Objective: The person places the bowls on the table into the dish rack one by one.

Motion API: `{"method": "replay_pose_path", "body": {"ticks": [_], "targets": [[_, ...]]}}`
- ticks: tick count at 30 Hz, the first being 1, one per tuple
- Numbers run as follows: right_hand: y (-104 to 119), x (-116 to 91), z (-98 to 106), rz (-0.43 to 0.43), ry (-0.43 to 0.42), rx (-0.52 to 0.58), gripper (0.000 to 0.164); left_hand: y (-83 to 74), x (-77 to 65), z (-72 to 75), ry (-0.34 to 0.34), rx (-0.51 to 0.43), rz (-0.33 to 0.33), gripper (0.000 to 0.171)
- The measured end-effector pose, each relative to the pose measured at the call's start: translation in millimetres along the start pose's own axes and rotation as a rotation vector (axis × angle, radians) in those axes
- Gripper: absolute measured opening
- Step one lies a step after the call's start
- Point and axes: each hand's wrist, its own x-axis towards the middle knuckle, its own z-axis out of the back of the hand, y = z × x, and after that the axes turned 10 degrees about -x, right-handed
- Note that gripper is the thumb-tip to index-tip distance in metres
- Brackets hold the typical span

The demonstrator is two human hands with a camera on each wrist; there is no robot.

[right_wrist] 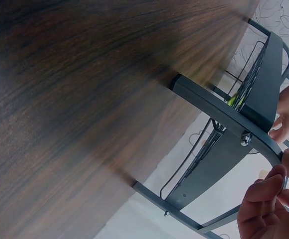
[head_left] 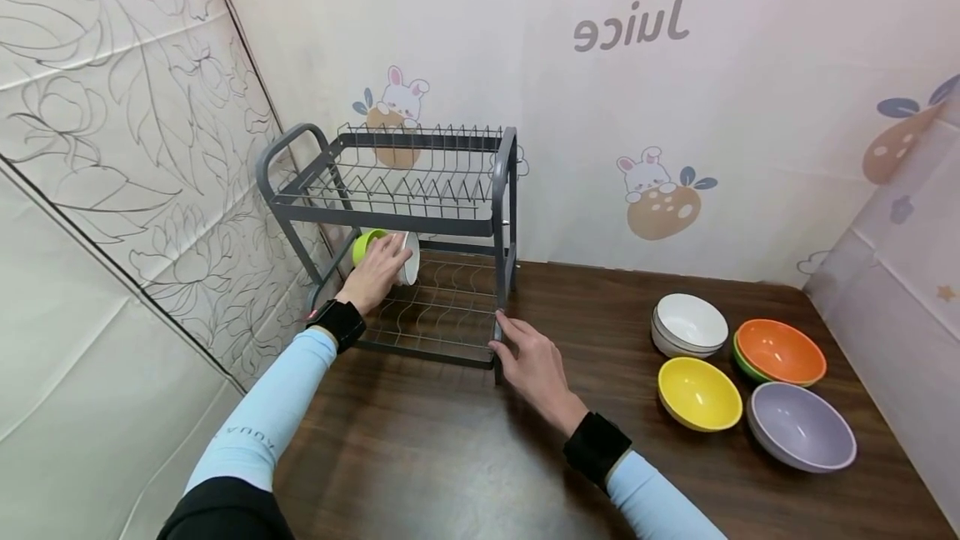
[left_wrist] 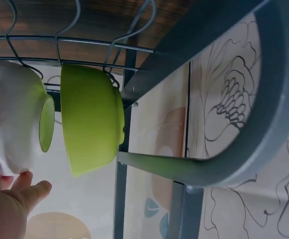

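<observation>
My left hand point(head_left: 372, 275) is inside the lower tier of a dark grey two-tier dish rack point(head_left: 386, 222), gripping a white bowl point(left_wrist: 15, 114) by its sides. The bowl stands on edge on the lower wires, its foot ring turned toward a lime green bowl point(left_wrist: 89, 117). That green bowl also stands on edge, at the rack's left end, with a small gap between the two. My right hand point(head_left: 536, 365) pinches the rack's front right post point(right_wrist: 219, 107) between thumb and fingers.
On the right of the dark wooden table point(head_left: 465, 440) are stacked white bowls point(head_left: 692, 322), a yellow bowl point(head_left: 700, 394), an orange bowl point(head_left: 782, 351) nested over a green one, and a purple bowl point(head_left: 801, 427). Printed curtains point(head_left: 570, 107) close off the back and sides.
</observation>
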Motion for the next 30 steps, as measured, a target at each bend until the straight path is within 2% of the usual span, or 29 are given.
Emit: {"method": "replay_pose_path", "body": {"ticks": [8, 15, 24, 30], "targets": [[-0.1, 2.3, -0.3, 0.015, -0.007, -0.016, 0.053, 4.1, 6.5, -2.8, 0.006, -0.080, 0.028, 0.050], [1.3, -0.2, 0.4, -0.007, 0.008, -0.017, 0.054, 7.8, 10.0, -1.2, 0.041, -0.136, 0.051, 0.041], [2.1, 0.4, 0.6, -0.011, 0.007, -0.023, 0.052, 7.1, 14.4, 5.6, 0.104, -0.115, 0.123, 0.044], [3.1, -0.2, 1.5, -0.016, 0.005, -0.020, 0.052, 4.0, 13.7, 5.0, 0.118, -0.090, 0.131, 0.053]]}}
